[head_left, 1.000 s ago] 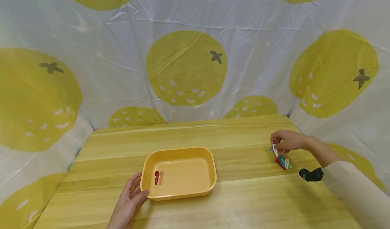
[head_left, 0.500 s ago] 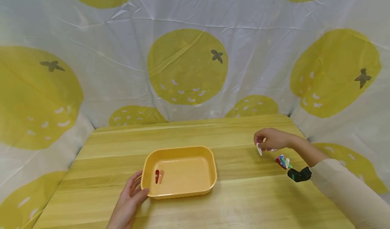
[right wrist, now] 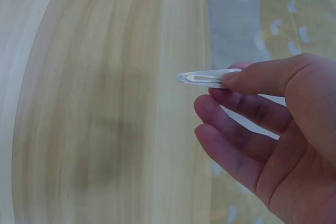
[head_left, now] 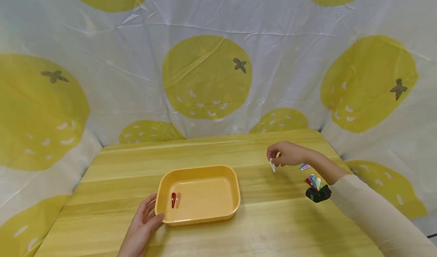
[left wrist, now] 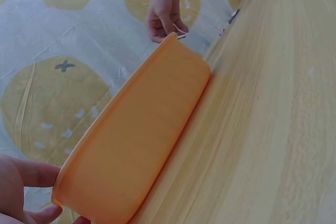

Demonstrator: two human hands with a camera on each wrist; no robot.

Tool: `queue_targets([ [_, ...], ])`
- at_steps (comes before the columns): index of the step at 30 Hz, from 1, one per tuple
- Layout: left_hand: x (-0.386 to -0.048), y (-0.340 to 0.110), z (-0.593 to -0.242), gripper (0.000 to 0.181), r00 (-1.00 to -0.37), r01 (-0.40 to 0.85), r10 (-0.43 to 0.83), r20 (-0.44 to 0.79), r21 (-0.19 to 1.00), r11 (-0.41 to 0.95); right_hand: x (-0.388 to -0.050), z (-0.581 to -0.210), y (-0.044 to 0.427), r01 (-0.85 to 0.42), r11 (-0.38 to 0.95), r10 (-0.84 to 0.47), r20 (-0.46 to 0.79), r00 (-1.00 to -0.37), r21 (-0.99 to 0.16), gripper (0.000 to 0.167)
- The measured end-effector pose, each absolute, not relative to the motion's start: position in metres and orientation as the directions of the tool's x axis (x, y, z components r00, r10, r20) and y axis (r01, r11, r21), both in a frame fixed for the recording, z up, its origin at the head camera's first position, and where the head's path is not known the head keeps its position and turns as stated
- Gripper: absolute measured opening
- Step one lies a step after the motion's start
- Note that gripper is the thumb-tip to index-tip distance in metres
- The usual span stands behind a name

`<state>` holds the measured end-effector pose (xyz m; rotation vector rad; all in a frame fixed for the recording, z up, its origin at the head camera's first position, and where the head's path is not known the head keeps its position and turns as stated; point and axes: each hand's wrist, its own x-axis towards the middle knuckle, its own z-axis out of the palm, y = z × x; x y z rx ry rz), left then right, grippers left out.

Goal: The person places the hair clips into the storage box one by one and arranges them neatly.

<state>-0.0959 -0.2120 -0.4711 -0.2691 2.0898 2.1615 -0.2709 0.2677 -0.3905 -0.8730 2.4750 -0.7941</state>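
Between thumb and index finger, my right hand (head_left: 286, 153) pinches a white snap hair clip (right wrist: 202, 77), held above the table to the right of the tray. My left hand (head_left: 141, 224) grips the near left corner of the yellow plastic tray (head_left: 235, 207), thumb on the rim and fingers around the outside wall. Inside the tray, at its left, lie a dark red hair clip (head_left: 173, 200) and an orange hair clip (head_left: 178, 200) side by side. In the left wrist view, the tray's outer wall (left wrist: 136, 129) fills the middle.
A small pile of coloured hair clips (head_left: 312, 181) lies on the table at the right, partly behind the black wrist camera (head_left: 318, 193). Blue and pink clips (head_left: 305, 166) lie just beyond it. A lemon-print cloth (head_left: 208, 76) hangs behind the wooden table (head_left: 129, 162).
My right hand has lifted the white hair clip away from the pile and carried it left toward the tray. My left hand and the tray have stayed in place.
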Motion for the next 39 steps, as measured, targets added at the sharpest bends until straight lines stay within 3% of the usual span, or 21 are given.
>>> queue_targets([
  [12, -0.096, -0.214, -0.473, 0.075, -0.978, -0.205, -0.032, -0.206, 0.978, -0.032, -0.279, -0.389, 0.229, -0.407, 0.626, -0.674, -0.199, -0.712, -0.665, 0.011],
  [39, -0.094, -0.213, -0.472, 0.073, -0.980, -0.195, -0.026, -0.197, 0.978, -0.070, -0.279, -0.387, 0.148, -0.578, 0.509, -0.807, -0.118, -0.579, -0.638, 0.004],
])
